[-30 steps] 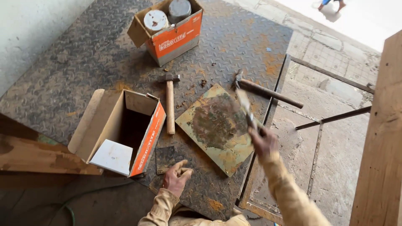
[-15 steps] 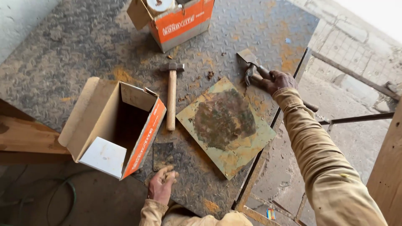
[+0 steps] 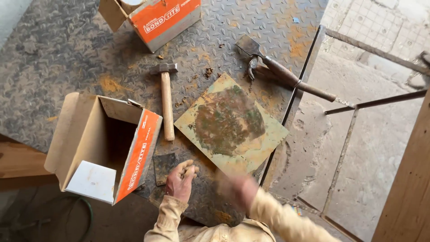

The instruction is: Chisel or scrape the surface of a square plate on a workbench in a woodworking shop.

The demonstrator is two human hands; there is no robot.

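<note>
My left hand [image 3: 181, 179] rests on the rusty checker-plate surface [image 3: 67, 58] with its fingers curled, right beside a small dark square piece [image 3: 164, 167]. Nothing shows in its grip. My right hand [image 3: 236, 189] is a blur near my body, just below the corner of a yellowish stained square tile [image 3: 230, 123]; its fingers cannot be made out. A hammer [image 3: 166, 103] with a wooden handle lies left of the tile. Beyond the tile lie a flat-bladed tool with a long wooden handle [image 3: 286, 77] and a pair of pliers [image 3: 251, 67] by its head.
An open orange-and-white carton [image 3: 107, 148] lies on its side at the left, and a second carton [image 3: 154, 20] stands at the top. Thin metal frame bars [image 3: 371, 104] cross the concrete floor on the right. A wooden plank [image 3: 405, 188] stands at the right edge.
My right hand reached across the tile to the long-handled tool's head, left the pliers there, and has swung back toward my body. My left hand stayed almost still.
</note>
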